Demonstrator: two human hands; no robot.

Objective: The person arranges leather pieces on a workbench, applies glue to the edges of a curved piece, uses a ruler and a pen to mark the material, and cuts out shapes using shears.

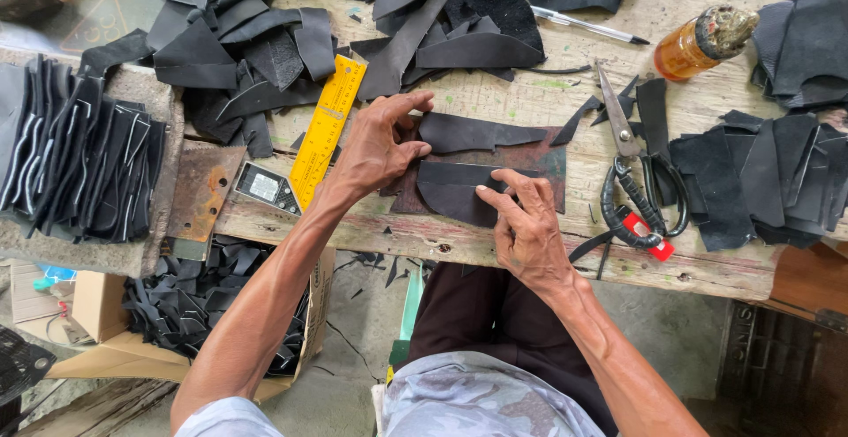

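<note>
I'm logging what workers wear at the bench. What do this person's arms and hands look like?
Both arms are bare from the upper arm down. The left hand and right hand wear no gloves, rings or watch. Short pale grey-blue patterned sleeves show at the shoulders.

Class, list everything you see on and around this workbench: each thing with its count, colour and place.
curved leather piece: one, black, bench front, under both hands
brown board: one, beneath that piece
leather offcuts: many, black, bench back and right
ruler: one, yellow, left of hands
scissors: one, black handles, right
bottle: one, amber, back right
pen: one, silver, back
cardboard box: one, floor left, holding black scraps
left hand: pressing leather
right hand: pressing leather
</note>
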